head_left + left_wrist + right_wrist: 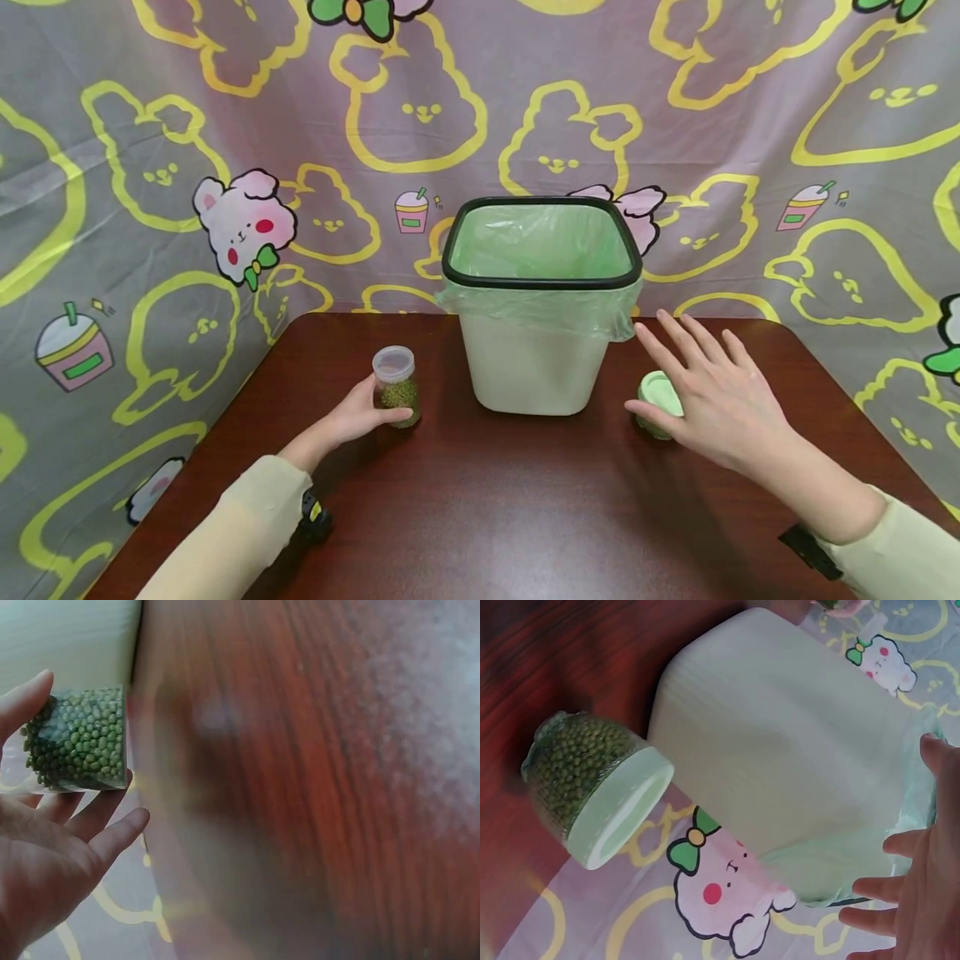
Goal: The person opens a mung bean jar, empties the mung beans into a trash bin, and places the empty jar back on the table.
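My left hand grips a clear jar part filled with small green beans, topped by a translucent whitish lid. The jar is upright, at or just above the left side of the table. In the left wrist view, the thumb is on one side of the beans and the fingers are on the other. My right hand is spread, apart from a second jar of green beans with a pale green lid. That jar stands on the table, partly hidden behind the hand in the head view.
A white bin with a black rim and a thin green liner stands at the table's back, between the two jars. Patterned cloth hangs behind and beside the dark wooden table.
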